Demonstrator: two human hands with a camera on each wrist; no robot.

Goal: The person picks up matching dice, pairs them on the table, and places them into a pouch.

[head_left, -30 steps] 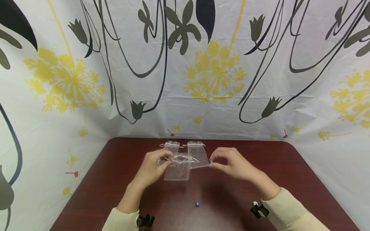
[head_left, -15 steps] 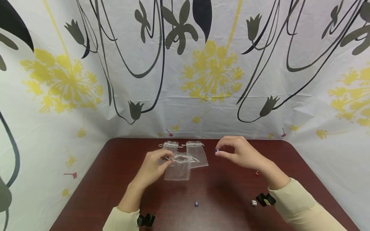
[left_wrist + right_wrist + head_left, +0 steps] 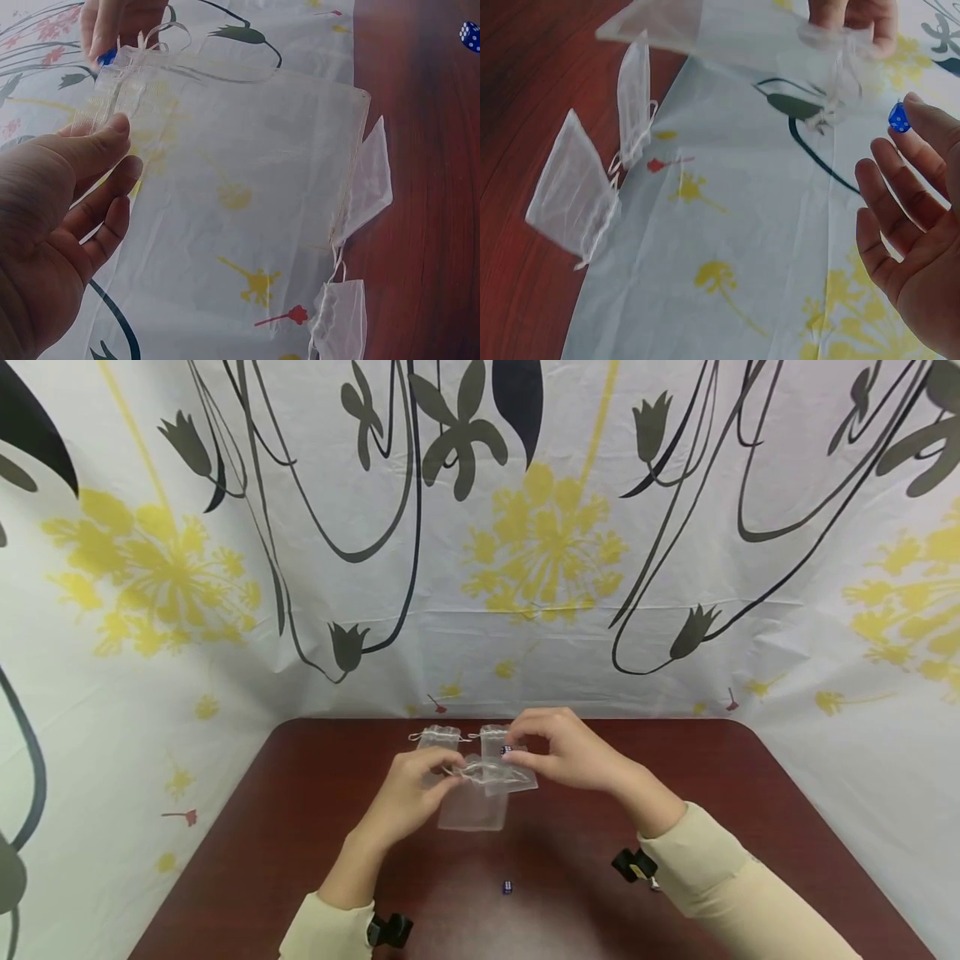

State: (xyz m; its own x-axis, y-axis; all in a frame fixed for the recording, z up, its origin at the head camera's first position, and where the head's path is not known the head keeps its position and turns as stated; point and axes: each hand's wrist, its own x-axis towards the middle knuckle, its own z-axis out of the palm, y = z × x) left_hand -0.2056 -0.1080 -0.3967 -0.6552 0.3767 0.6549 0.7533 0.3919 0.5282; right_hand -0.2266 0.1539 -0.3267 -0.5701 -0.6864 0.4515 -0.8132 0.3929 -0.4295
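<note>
My left hand [image 3: 412,789] pinches the top edge of a sheer white drawstring pouch [image 3: 247,157], whose body hangs down from the fingers. Between thumb and index finger my right hand [image 3: 573,752] holds a blue die [image 3: 900,118] with white dots. In the head view that die is close to the right of the pouch's gathered mouth; in the right wrist view a gap shows between them. Another blue die [image 3: 507,887] lies on the table in front of the hands.
Two more sheer pouches, a left one [image 3: 438,737] and a right one [image 3: 491,743], lie near the back edge of the dark red table [image 3: 315,777]. Behind it hangs a flower-printed white cloth [image 3: 420,635]. A white item is mostly hidden by the right wrist camera [image 3: 633,864].
My right hand first rose and went right with the die, then came left to the pouch's mouth. My left hand shifted slightly right with the pouch.
</note>
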